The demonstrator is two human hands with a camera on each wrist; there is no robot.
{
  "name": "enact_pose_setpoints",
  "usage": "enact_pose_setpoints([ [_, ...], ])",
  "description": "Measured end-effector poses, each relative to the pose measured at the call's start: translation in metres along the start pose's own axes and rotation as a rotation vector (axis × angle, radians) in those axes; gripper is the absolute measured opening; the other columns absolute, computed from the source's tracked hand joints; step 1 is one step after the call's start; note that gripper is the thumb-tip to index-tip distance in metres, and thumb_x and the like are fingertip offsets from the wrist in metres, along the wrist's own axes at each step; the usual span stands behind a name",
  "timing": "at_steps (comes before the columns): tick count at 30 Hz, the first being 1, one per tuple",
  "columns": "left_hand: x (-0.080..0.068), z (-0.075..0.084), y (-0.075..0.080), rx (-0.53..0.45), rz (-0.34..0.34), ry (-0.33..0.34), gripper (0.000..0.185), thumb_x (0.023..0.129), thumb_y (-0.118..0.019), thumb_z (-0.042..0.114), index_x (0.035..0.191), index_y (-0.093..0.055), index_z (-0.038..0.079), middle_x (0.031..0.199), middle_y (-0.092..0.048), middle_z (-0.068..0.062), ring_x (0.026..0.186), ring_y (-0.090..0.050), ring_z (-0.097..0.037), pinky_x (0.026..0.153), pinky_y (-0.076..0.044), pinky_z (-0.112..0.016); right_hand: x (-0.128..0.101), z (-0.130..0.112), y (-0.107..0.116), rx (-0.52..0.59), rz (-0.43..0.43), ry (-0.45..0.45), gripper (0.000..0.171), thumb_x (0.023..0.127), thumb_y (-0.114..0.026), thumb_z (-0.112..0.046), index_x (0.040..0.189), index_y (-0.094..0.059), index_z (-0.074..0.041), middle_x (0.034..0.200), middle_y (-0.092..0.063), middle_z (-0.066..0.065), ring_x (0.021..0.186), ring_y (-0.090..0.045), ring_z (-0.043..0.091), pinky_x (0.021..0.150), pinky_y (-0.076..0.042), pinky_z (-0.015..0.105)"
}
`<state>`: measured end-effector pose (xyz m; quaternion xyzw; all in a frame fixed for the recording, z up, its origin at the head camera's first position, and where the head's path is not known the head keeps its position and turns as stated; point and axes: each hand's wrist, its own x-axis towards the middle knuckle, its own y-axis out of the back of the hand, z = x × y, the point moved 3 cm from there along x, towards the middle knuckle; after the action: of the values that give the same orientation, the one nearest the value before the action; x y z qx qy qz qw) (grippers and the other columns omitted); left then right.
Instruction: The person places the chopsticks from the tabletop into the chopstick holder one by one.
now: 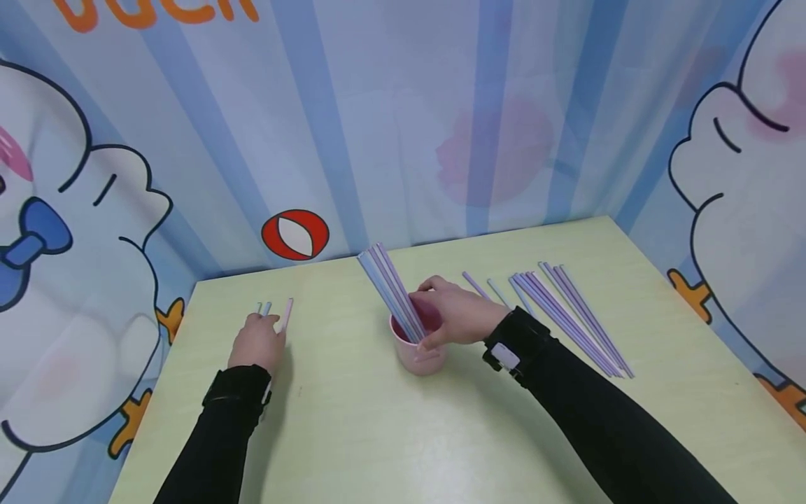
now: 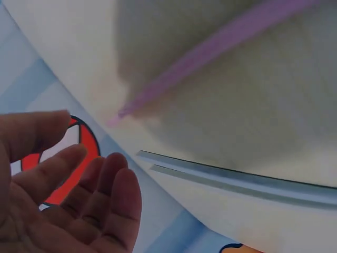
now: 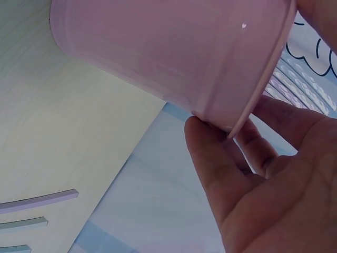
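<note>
A pink cup (image 1: 419, 360) stands on the table, with a bundle of pale blue and purple straw-like sticks (image 1: 387, 287) leaning left inside it. My right hand (image 1: 462, 311) grips the cup at its rim; the right wrist view shows fingers (image 3: 208, 158) against the outer wall and others past the rim. At the left, my left hand (image 1: 258, 343) is over a few loose sticks, its thumb and fingers apart and loosely bent in the left wrist view. A pink-purple stick (image 2: 210, 52) and two pale blue sticks (image 2: 237, 179) lie near it, none between the fingers.
More purple and blue sticks (image 1: 567, 318) lie on the table to the right of the cup, partly behind the right forearm. The pale yellow table (image 1: 352, 434) ends at a printed blue curtain (image 1: 403, 140) at the back and sides.
</note>
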<state>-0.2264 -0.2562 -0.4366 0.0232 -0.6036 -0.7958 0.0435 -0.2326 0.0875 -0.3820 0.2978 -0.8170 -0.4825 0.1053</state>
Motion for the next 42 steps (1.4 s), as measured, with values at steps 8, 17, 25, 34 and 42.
enact_pose_setpoints([
  [8,0.002,-0.011,-0.015,0.024,-0.051,-0.027,0.036,0.096,-0.055,0.009,0.129,-0.056,-0.005,0.117,-0.052,-0.032,0.106,-0.055,-0.045,0.086,-0.047,-0.054,-0.001,0.001,0.0,0.023,-0.001,-0.013,0.084,0.07,-0.088,-0.036,0.143,-0.049,-0.018,0.133,-0.04,0.003,0.113,-0.048,0.019,0.094,-0.046,0.031],
  [17,0.004,-0.011,-0.022,0.023,-0.077,-0.045,0.032,0.104,-0.042,0.015,0.123,-0.06,-0.002,0.11,-0.055,-0.029,0.104,-0.054,-0.042,0.085,-0.047,-0.054,-0.002,0.001,0.0,0.034,0.014,0.001,0.083,0.07,-0.088,-0.036,0.14,-0.05,-0.012,0.129,-0.044,0.005,0.111,-0.05,0.018,0.094,-0.047,0.031],
  [25,0.004,-0.007,-0.024,0.027,-0.049,-0.061,0.026,0.101,-0.049,0.008,0.119,-0.063,-0.004,0.105,-0.06,-0.023,0.099,-0.058,-0.039,0.084,-0.048,-0.051,-0.002,0.002,-0.001,0.035,0.016,-0.01,0.087,0.069,-0.089,-0.038,0.141,-0.05,-0.011,0.129,-0.044,0.003,0.111,-0.05,0.018,0.094,-0.047,0.031],
  [34,0.004,-0.005,-0.025,0.026,-0.03,-0.049,0.022,0.096,-0.054,0.0,0.114,-0.064,-0.005,0.102,-0.062,-0.022,0.094,-0.06,-0.037,0.084,-0.048,-0.05,-0.003,0.001,0.0,0.024,0.025,-0.001,0.086,0.068,-0.088,-0.04,0.14,-0.052,-0.01,0.127,-0.046,0.003,0.11,-0.05,0.018,0.092,-0.048,0.031],
  [42,0.001,0.002,-0.027,0.0,-0.065,-0.032,0.027,0.094,-0.052,-0.003,0.119,-0.059,0.0,0.101,-0.063,-0.023,0.085,-0.059,-0.032,0.078,-0.049,-0.049,-0.004,0.0,0.001,0.014,0.028,0.018,0.086,0.069,-0.088,-0.039,0.14,-0.051,-0.009,0.127,-0.046,0.005,0.11,-0.05,0.019,0.093,-0.047,0.032],
])
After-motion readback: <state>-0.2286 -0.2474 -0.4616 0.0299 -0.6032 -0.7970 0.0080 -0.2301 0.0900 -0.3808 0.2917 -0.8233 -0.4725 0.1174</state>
